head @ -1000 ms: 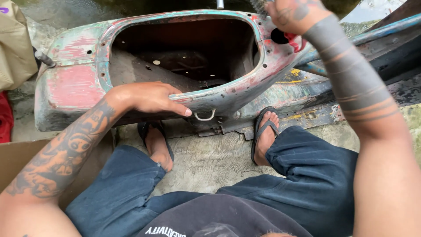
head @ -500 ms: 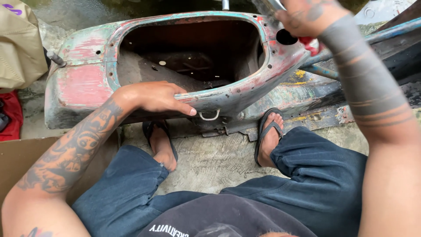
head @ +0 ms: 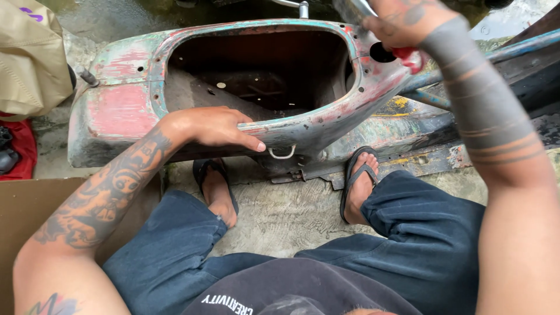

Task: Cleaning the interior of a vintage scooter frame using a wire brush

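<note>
An old scooter body shell (head: 128, 105), worn red and teal with a large open cavity, lies on the concrete in front of me. My left hand (head: 213, 125) rests flat on its near rim, fingers spread along the edge. My right hand (head: 402, 23) is raised over the shell's right end, closed around a tool with a metal shaft and a red-and-black handle (head: 408, 55). The tool's tip is hidden by my hand and the frame edge. A small white hook (head: 283, 153) hangs under the near rim.
My feet in black flip-flops (head: 359, 181) stand on the concrete below the shell. A beige bag (head: 32, 58) and red cloth (head: 20, 146) sit at left, brown cardboard (head: 35, 216) at lower left. More painted scooter panels (head: 496, 76) lie to the right.
The view has shifted slightly right. My right hand with the tool has stayed over the shell's right end; my left hand keeps its place on the rim.
</note>
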